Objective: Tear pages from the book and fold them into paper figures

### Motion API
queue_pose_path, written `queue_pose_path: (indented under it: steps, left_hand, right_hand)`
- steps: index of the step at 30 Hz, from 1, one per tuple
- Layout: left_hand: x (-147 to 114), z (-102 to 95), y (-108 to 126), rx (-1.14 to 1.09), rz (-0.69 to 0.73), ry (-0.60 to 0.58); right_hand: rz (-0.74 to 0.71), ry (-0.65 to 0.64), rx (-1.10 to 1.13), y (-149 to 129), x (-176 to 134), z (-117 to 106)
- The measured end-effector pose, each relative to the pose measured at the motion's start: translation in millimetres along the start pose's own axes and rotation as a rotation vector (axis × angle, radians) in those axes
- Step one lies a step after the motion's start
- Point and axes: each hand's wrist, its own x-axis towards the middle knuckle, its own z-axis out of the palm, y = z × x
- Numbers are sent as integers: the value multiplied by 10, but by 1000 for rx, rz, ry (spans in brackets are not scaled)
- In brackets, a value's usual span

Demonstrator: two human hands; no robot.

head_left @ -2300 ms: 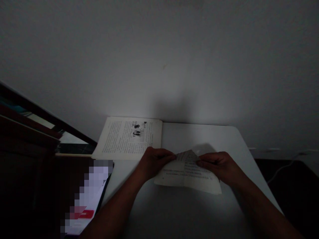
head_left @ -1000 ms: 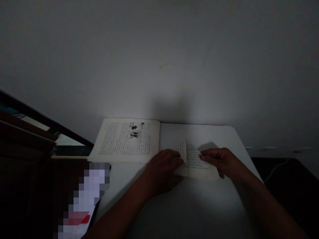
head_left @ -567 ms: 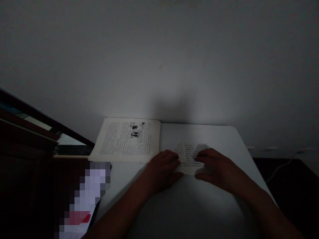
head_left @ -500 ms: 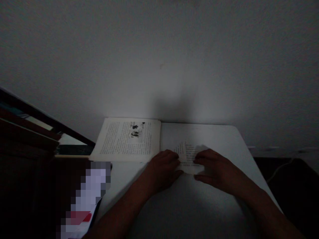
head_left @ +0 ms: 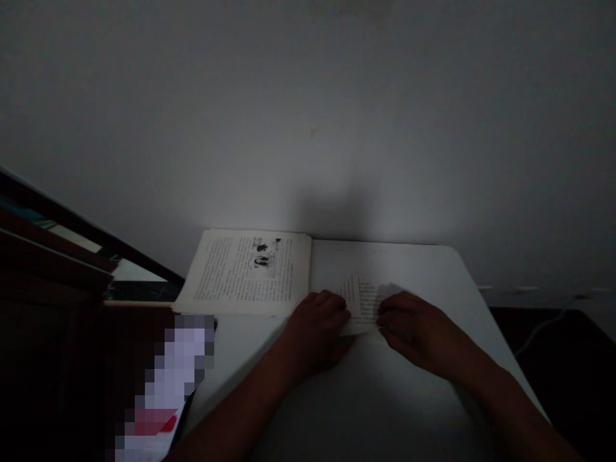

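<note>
A printed sheet of paper [head_left: 364,304], folded to a peak at its top, lies on the white table [head_left: 346,398] between my hands. My left hand [head_left: 320,327] grips its left side, fingers curled over the printed face and thumb low by the bottom edge. At the right side, my right hand [head_left: 416,330] pinches the lower corner between thumb and fingers. The bottom edge looks turned up slightly. Both side edges of the paper are hidden under my fingers, and dim light blurs the print.
An open book or stack of printed pages [head_left: 235,276] with a small picture lies at the table's back left, against the wall [head_left: 308,96]. A blurred-out bright device [head_left: 168,378] sits at the left edge. Dark wooden furniture [head_left: 48,256] stands left; a cable [head_left: 539,330] hangs right.
The bottom edge of the paper has come up a little. My right thumb has closed in toward its fingers at the lower corner, and my left thumb has drawn under the edge.
</note>
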Motion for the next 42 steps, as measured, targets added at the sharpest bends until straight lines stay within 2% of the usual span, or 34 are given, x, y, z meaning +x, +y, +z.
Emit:
queue_pose_path:
  steps: [3, 19, 24, 30, 35, 42]
  left_hand:
    - [25, 27, 6, 52, -3, -20]
    - [95, 126, 20, 184, -42, 42]
    - [115, 158, 6, 158, -62, 62]
    - [137, 138, 3, 122, -99, 72]
    - [140, 126, 2, 108, -102, 65]
    - [148, 117, -4, 97, -103, 63]
  right_hand:
    - [13, -11, -6, -2, 7, 4]
    - [34, 5, -113, 12, 58, 140]
    - [56, 24, -67, 136, 17, 138]
    - [135, -56, 6, 288, -46, 69]
    - [105, -39, -13, 206, 3, 17]
    - [34, -11, -66, 101, 116, 67]
